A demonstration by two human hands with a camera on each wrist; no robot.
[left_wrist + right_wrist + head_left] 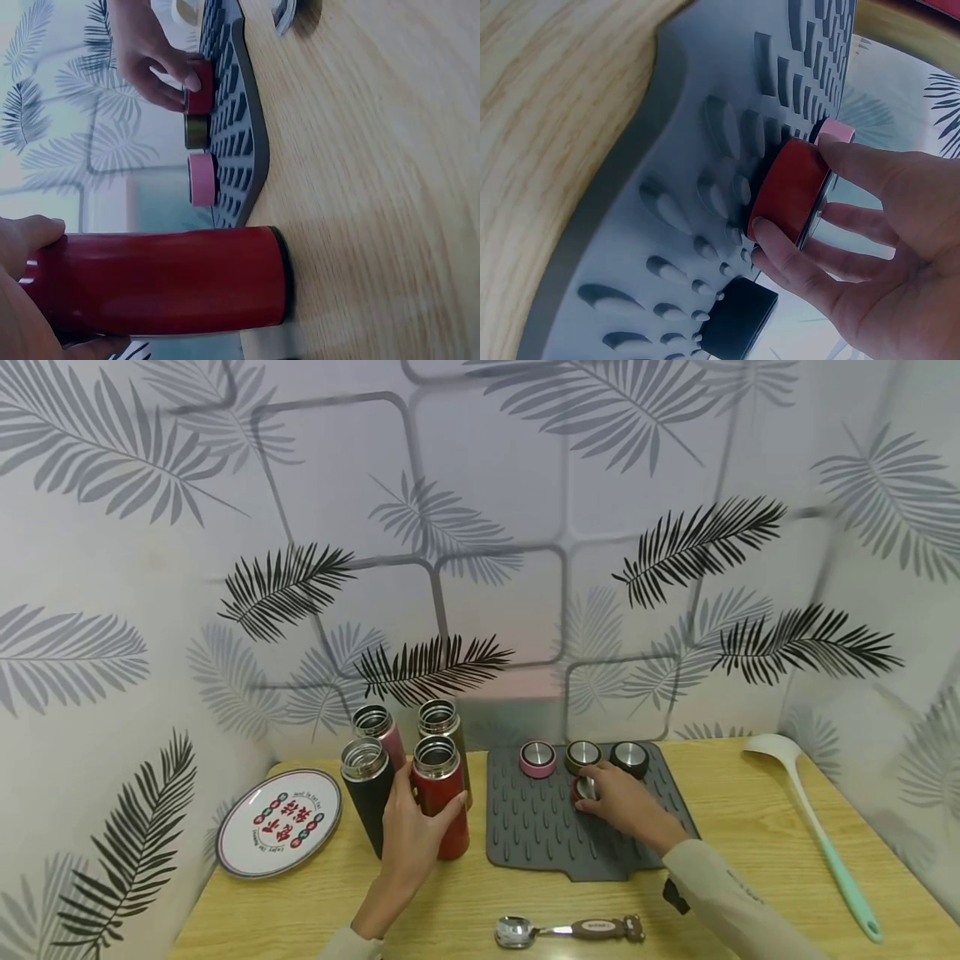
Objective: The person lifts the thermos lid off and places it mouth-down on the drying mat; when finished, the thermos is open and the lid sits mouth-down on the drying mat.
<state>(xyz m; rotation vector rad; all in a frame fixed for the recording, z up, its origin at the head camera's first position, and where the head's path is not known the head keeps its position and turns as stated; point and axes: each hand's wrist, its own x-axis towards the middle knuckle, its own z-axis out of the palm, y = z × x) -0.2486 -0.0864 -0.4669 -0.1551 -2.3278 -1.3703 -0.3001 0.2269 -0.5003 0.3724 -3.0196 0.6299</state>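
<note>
My left hand (408, 835) grips an open-topped red thermos bottle (438, 792), which stands upright on the table. In the left wrist view, thumb and fingers wrap the upper part of this bottle. Close by are a black bottle (369, 803), a pink bottle (392, 743) and an olive bottle (455, 733), all lidless. On the grey mat (525, 827), my right hand (628, 806) pinches a red lid (791, 187) between thumb and fingers; the lid appears to rest on the ridges. A pink lid (537, 766), an olive lid (582, 755) and a black lid (630, 760) sit behind it.
A white plate with red lettering (322, 802) lies left of the bottles. In front of the mat is a spoon with a brown handle (597, 928). A ladle with a mint handle (843, 872) lies along the right side. The patterned wall rises behind the table.
</note>
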